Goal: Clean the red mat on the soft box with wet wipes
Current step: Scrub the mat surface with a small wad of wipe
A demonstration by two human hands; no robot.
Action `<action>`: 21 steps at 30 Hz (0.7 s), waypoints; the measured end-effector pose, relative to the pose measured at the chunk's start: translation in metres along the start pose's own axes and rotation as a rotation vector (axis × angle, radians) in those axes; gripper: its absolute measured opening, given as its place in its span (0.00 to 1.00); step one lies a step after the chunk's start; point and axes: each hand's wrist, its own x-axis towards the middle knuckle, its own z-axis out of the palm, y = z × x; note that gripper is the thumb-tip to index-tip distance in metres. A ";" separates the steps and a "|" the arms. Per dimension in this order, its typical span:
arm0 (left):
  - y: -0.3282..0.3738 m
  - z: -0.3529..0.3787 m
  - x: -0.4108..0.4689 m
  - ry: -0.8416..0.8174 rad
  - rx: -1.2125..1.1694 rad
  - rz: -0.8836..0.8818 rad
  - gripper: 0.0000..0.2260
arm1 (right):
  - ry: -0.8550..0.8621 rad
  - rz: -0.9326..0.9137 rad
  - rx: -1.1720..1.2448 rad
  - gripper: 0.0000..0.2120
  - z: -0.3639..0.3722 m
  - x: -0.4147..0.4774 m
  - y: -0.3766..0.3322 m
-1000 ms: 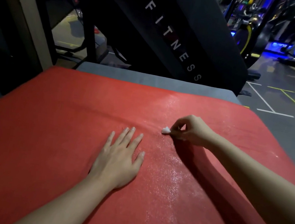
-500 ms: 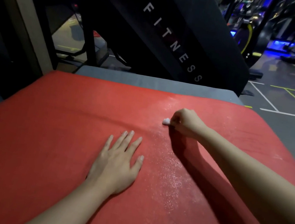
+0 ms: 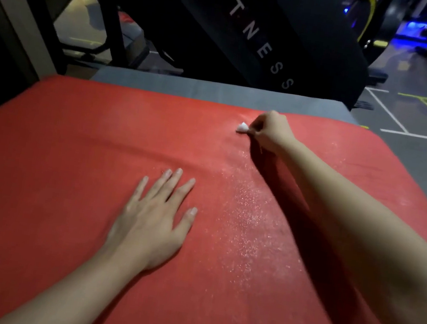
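On the soft box (image 3: 216,92), red mat (image 3: 68,169), wipe (image 3: 241,128).

"ITNESS" on black slanted panel (image 3: 294,27)

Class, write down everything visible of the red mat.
The red mat is a large sheet lying flat over the grey soft box, whose far strip shows beyond its edge. A shallow crease runs across its middle. A glistening wet band runs from the near middle to the far edge. The left hand rests flat on it. The right hand pinches a white wet wipe against it near the far edge.
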 end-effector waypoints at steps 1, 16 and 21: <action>0.001 0.000 0.000 0.004 -0.001 -0.004 0.33 | -0.046 -0.031 -0.013 0.23 -0.003 -0.006 0.000; 0.001 0.001 0.002 0.013 -0.008 -0.017 0.31 | 0.092 0.063 -0.045 0.19 0.008 0.086 0.031; 0.002 0.000 0.001 0.018 -0.003 -0.016 0.31 | -0.036 -0.104 -0.066 0.11 -0.014 0.059 0.031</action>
